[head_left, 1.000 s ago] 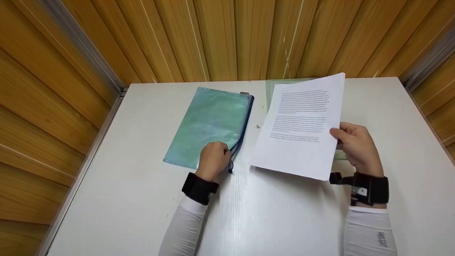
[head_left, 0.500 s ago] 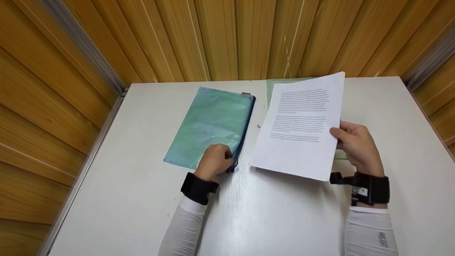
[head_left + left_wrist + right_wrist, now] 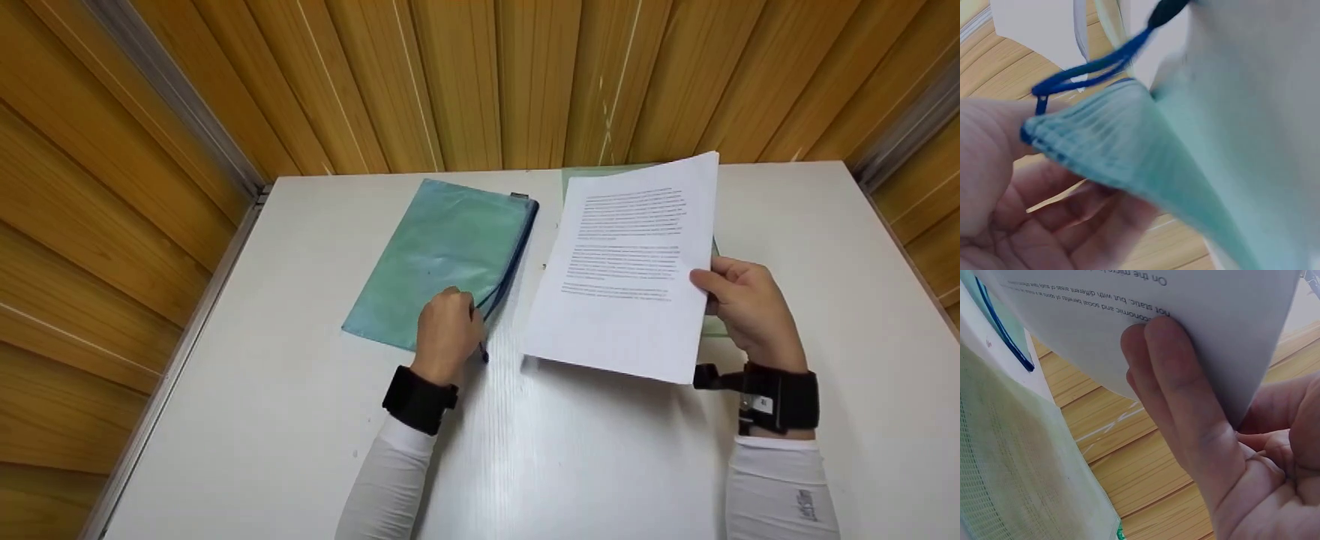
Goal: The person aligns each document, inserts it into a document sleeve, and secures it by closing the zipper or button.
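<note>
My left hand point(image 3: 447, 332) pinches the near corner of the pouch point(image 3: 442, 259), thumb on top and fingers curled beneath. In the left wrist view the corner point(image 3: 1081, 149) is lifted off the table point(image 3: 525, 450), and the blue zip cord point(image 3: 1089, 70) loops just above my thumb. The rest of the pouch, teal mesh with a blue zip point(image 3: 514, 262) along its right edge, lies flat and slanted, its far end toward the wooden wall point(image 3: 480, 82).

My right hand point(image 3: 746, 311) grips a sheaf of printed paper point(image 3: 630, 270) by its right edge, thumb on the printed face and fingers behind. The right wrist view shows my thumb point(image 3: 1185, 399) pressed flat on the text side. The sheaf is tilted and held clear of the table, just right of the pouch with a strip of bare table between them; its near left corner hangs close to my left hand without touching.

Under the sheaf, right of the pouch, lies a second pouch point(image 3: 592, 176), pale green mesh, mostly hidden; only its far edge and a sliver beside my right hand show. It is flat on the table, its weave plain in the right wrist view point(image 3: 1010, 461).

Black straps point(image 3: 420, 397) wrap both wrists over white sleeves point(image 3: 390, 487).
</note>
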`<state>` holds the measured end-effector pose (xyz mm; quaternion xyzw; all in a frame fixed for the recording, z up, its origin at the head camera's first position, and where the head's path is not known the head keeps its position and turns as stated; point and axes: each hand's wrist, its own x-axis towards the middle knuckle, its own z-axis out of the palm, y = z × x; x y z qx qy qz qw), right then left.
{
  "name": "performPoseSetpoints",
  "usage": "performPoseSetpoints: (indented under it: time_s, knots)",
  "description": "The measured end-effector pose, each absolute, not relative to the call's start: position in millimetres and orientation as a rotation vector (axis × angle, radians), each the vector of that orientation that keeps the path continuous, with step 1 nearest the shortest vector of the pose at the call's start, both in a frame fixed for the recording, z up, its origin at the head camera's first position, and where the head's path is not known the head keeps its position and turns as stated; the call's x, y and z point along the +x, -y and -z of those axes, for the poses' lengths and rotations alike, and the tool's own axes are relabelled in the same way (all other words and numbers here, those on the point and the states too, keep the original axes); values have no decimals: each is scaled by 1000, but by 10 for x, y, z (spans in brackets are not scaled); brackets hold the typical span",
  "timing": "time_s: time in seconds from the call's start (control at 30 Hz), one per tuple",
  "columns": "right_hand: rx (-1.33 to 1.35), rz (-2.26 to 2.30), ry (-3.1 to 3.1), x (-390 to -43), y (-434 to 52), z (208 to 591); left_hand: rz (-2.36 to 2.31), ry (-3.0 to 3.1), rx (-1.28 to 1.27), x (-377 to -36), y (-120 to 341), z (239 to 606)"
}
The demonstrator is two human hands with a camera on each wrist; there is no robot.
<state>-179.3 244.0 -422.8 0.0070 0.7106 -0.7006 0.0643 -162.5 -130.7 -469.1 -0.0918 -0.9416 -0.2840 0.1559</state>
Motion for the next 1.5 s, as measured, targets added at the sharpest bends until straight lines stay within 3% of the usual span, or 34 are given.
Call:
performPoseSetpoints:
  time_s: [0.4,0.83,1.27,1.5]
  knots:
    - [8,2358,-1734,-1733,-2515,4192,666,2446,-337,-1453,1363,4467]
    - [55,2330,-1762,-1708,-2618,4172,563,2896,-774,-1419,1315,4509]
    - [53,2309,-1775,-1704,-2640,4174,592,2906,-603,-1469,1190,4765]
    - [66,2275,-1795,-1687,-2661,4144,822,2779,-491,-1479,1245,4660]
